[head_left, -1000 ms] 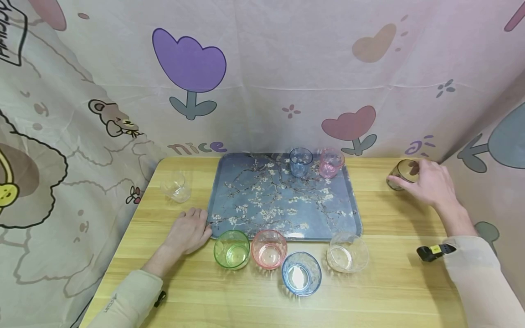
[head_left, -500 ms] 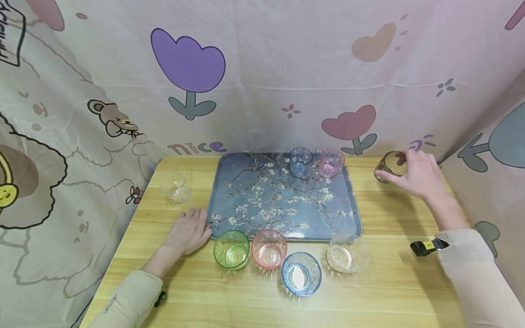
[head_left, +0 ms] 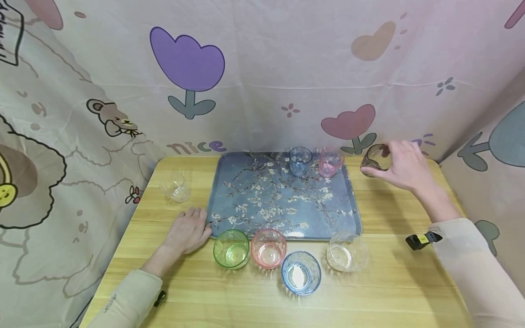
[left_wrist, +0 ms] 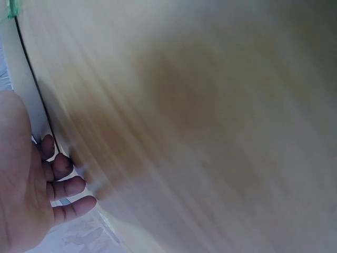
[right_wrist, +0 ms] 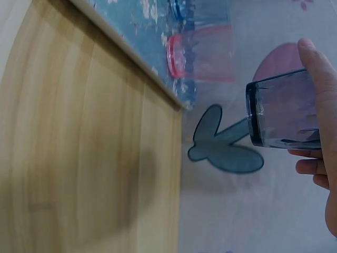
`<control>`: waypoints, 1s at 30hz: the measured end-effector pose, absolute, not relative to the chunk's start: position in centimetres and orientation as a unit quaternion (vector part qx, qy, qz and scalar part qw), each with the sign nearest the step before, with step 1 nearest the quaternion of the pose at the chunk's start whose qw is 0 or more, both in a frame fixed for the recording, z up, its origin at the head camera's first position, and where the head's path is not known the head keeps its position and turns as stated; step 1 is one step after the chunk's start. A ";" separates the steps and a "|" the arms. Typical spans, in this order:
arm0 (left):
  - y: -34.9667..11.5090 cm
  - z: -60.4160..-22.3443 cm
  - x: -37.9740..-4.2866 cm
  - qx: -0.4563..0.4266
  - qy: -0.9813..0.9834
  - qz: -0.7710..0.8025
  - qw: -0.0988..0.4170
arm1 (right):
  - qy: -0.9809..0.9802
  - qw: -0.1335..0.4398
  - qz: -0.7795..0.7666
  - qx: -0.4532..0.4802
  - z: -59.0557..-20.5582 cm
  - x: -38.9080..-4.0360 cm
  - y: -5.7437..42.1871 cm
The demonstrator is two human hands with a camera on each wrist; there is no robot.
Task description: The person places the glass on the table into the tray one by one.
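Observation:
My right hand [head_left: 406,165] grips a smoky dark glass [head_left: 371,163], thumb on one side and fingers on the other. In the right wrist view the dark glass [right_wrist: 281,110] is held up off the table, apart from the tray. My left hand [head_left: 188,231] rests on the table against the left edge of the blue blossom-patterned tray [head_left: 246,191], its fingers relaxed and holding nothing. In the left wrist view, the left hand's fingers [left_wrist: 68,187] lie by the tray's edge. A blue glass [head_left: 301,161] and a pink glass [head_left: 331,162] stand on the tray's back right.
In front of the tray stand a green glass [head_left: 231,249], a red glass [head_left: 268,249], a blue-rimmed glass [head_left: 301,273] and a clear glass [head_left: 347,252]. Another clear glass [head_left: 176,187] is left of the tray. A printed cloth [head_left: 262,114] hangs behind the table.
My right hand has lifted the dark glass off the table and carried it left toward the tray. The left hand and the other glasses have not moved.

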State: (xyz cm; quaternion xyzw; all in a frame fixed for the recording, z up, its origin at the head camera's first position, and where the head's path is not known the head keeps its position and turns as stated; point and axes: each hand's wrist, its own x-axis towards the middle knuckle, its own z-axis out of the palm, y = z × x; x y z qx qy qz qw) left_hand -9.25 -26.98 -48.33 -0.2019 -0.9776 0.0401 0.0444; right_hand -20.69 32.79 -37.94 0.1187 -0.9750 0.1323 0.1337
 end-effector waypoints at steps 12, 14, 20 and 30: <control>-26.9 -48.1 -9.3 -0.199 -0.978 0.035 0.041 | -0.968 0.136 0.111 0.179 -36.6 -21.4 29.2; -26.9 -48.2 -9.3 -0.200 -0.978 0.034 0.041 | -0.966 0.138 0.114 0.188 -36.5 -21.7 28.7; -26.9 -48.2 -9.2 -0.199 -0.979 0.032 0.038 | -0.958 0.142 0.131 0.213 -36.3 -22.4 26.9; -26.9 -48.2 -9.2 -0.206 -0.977 0.032 0.047 | -0.949 0.131 0.139 0.250 -36.1 -23.6 24.0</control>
